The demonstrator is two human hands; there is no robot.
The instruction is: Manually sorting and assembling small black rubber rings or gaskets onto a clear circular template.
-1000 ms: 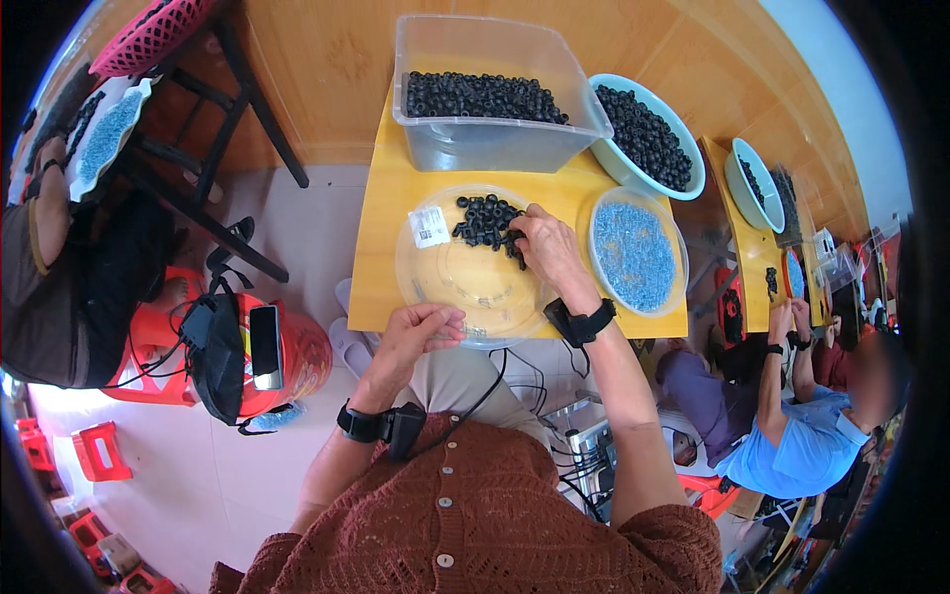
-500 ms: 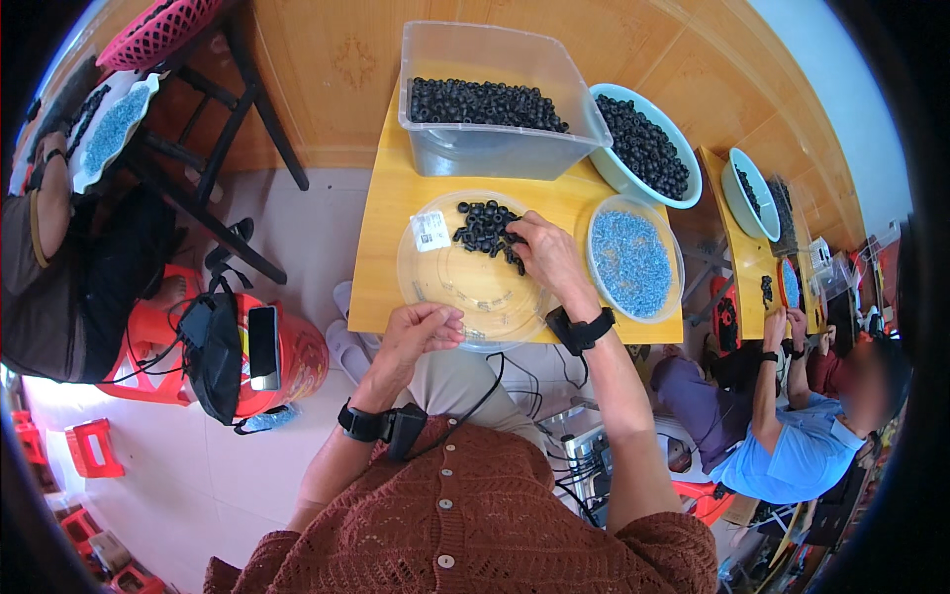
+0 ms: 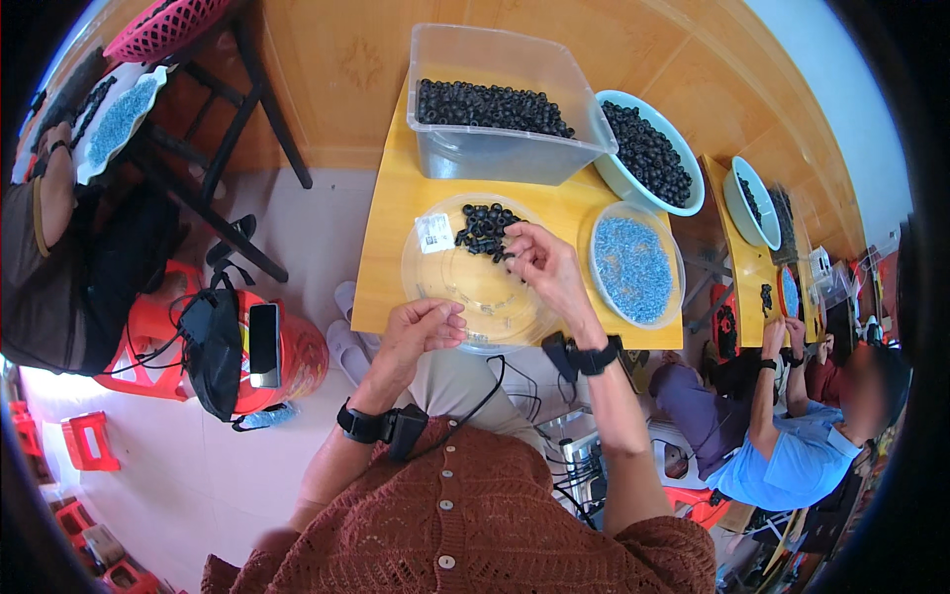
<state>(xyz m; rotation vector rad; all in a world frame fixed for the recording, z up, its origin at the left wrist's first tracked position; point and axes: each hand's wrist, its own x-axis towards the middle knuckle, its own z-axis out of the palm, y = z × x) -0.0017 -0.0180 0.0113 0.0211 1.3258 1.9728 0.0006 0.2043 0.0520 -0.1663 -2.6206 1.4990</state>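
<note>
A round clear plastic lid or tray (image 3: 435, 272) with a white label lies on the yellow table, bearing a small pile of black round parts (image 3: 482, 228). My right hand (image 3: 549, 269) is at the pile's right edge, thumb and fingers pinched round what looks like a small black part. Over the near left rim of the clear lid is my left hand (image 3: 421, 335), its thumb pressed to the curled fingers; anything between them is too small to make out. To the right of my right hand stands a shallow clear dish of small light-blue pieces (image 3: 633, 269).
Behind the lid stands a clear plastic bin (image 3: 505, 153) of black parts, beside a pale-green basin (image 3: 618, 178) of more. Another person (image 3: 792, 436) works at a table on the right. A red stool (image 3: 297, 346) holding a phone and a black bag is at left.
My right hand has drawn back slightly from the pile, its thumb and fingers now showing in a pinch. My left hand keeps nearly the same place and pose. The view has shifted slightly.
</note>
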